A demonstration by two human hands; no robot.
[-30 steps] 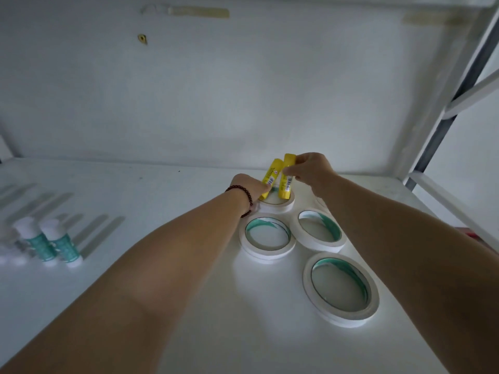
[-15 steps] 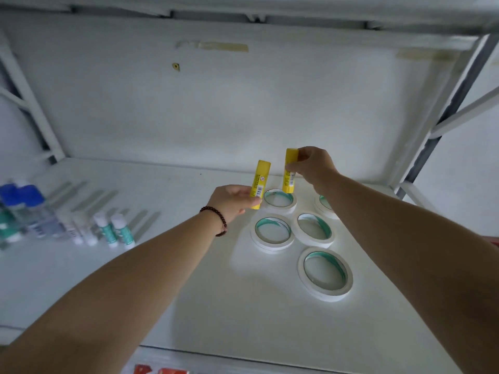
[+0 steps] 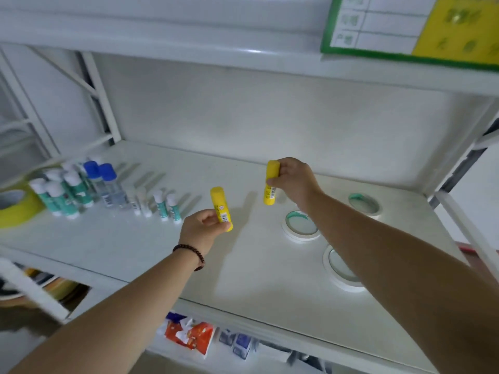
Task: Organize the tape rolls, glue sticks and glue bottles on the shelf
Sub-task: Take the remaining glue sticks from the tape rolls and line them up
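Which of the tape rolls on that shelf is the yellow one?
The yellow tape roll at the far left edge, beside the glue bottles. The other rolls, such as the white tape roll, lie flat on the right.

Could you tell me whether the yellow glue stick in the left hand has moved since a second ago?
Yes. The yellow glue stick in the left hand has moved leftward, away from the tape rolls.

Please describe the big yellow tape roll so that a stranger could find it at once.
Look at the white shelf, at its far left end. Beside the standing glue bottles lies the yellow tape roll. It alone is yellow and thick; the other rolls are white.
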